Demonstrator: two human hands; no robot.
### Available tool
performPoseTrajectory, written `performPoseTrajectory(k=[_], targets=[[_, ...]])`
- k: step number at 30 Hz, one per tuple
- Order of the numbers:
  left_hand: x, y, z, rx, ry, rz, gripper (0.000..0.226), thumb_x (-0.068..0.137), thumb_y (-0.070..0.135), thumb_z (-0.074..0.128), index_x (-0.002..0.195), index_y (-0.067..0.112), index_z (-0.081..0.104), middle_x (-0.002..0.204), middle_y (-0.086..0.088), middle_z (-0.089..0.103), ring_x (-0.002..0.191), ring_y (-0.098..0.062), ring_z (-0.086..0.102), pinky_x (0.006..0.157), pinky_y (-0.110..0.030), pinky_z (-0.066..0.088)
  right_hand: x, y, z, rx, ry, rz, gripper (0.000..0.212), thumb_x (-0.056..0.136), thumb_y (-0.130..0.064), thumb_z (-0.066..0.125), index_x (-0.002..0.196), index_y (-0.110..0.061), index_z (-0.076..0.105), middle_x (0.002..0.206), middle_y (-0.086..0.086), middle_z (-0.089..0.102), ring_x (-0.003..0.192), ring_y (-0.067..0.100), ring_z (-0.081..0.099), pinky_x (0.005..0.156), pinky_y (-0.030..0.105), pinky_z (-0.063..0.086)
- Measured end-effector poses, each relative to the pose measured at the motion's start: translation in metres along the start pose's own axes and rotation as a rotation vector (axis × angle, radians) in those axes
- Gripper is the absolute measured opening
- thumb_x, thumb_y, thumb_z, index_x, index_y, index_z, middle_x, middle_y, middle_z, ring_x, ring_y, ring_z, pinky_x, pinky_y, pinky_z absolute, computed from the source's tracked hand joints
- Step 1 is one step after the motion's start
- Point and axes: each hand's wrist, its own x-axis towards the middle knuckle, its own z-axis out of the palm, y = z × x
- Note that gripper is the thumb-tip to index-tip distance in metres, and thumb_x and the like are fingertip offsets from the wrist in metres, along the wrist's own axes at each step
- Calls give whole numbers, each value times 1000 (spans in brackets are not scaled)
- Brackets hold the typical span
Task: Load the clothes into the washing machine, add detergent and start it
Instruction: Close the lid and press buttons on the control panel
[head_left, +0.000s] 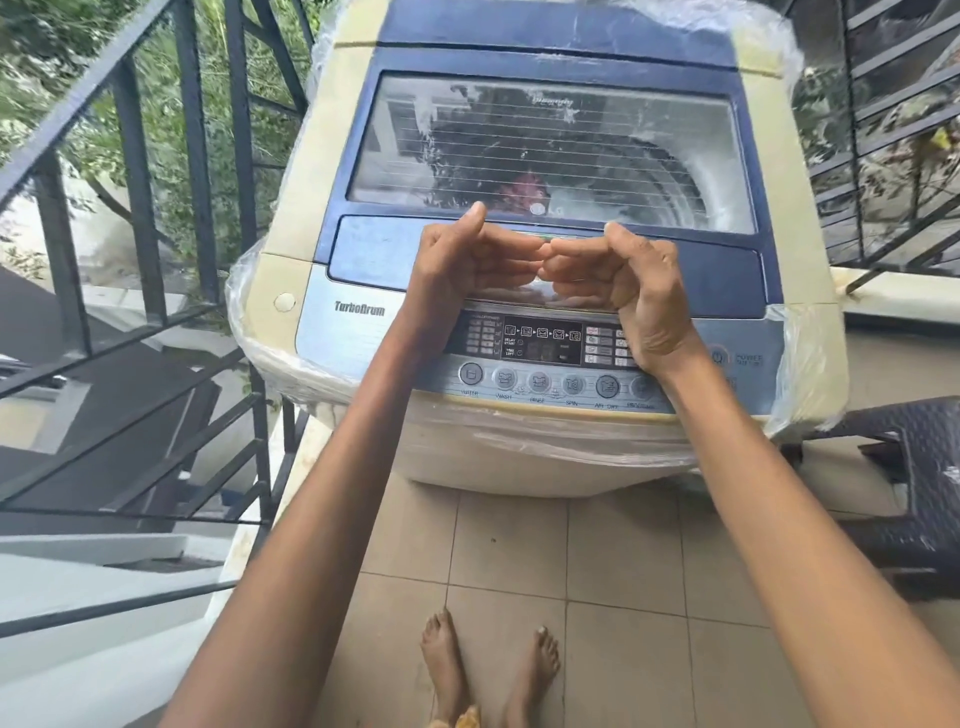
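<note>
Head view: left hand (467, 260) and right hand (623, 275) curl under washing machine lid (545, 150) (shut flat).

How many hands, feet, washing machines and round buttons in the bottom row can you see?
Hands: 2, the left hand and the right hand
Bare feet: 2
Washing machine: 1
Round buttons in the bottom row: 6, the last partly hidden by the right wrist
Total: 11

Beige tiled floor (623, 545), dark metal railing (140, 208) on the left, green trees (171, 130) beyond, dark woven chair (924, 467) at right, daylight
</note>
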Motion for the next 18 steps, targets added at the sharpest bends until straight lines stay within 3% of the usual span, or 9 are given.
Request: performPoseTrajectory(k=[14,18], targets=[[1,3,1,1,13,-32,52,93,33,33,82,3,74,86,-13,73,82,-27,70,73,-33,56,0,-3,1,-18,4,34,41,95,-28,38,89,-13,75,87,8,74,78,25,69,74,44,56],[1,4,2,22,14,-56,50,93,35,35,82,6,75,87,-12,74,83,-26,70,75,-35,56,2,-3,3,-39,20,44,41,94,-30,40,89,-12,76,86,10,74,81,28,69,77,51,55]])
